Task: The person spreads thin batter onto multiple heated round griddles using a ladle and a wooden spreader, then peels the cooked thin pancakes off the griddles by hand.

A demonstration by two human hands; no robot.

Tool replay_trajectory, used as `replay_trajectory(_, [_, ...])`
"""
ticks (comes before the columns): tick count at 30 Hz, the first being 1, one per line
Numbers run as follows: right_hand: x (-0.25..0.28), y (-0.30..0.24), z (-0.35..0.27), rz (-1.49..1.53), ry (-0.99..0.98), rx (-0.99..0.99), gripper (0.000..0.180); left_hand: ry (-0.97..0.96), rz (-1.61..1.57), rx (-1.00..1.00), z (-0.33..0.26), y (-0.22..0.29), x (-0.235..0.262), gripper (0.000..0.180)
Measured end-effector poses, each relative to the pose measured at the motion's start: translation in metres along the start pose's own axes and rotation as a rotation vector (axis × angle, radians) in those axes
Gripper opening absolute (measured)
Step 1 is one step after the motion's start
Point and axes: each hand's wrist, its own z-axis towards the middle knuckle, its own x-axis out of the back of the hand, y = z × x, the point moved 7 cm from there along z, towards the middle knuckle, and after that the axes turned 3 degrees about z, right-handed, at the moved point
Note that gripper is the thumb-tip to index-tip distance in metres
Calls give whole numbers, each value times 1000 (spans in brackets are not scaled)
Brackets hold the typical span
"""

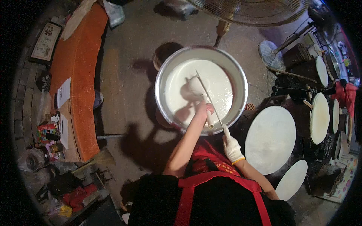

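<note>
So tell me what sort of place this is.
Probably a small food workshop making thin batter sheets: a big metal basin of white batter, round cloth-covered steamers, and a standing fan on a bare floor.

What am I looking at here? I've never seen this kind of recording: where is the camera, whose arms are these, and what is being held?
The one picture comes from a fisheye camera on a person's head, looking down, so edges bend. The arms from the lower edge are that person's own, above a red apron. The bare left hand grips a pale ladle handle dipped in white liquid in a big metal basin on the floor. The gloved right hand holds a thin stick that reaches across the basin. Round white discs lie to the right.
</note>
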Motion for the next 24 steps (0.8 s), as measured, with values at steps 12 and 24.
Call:
replay_trajectory(12, [86, -22, -103, 134, 256, 389, 69, -315, 576, -753, -291, -36, -124, 21])
replay_trajectory(24, [201, -80, -162, 78, 965, 675, 65, -405, 1257, -1108, -476, -10, -201, 26])
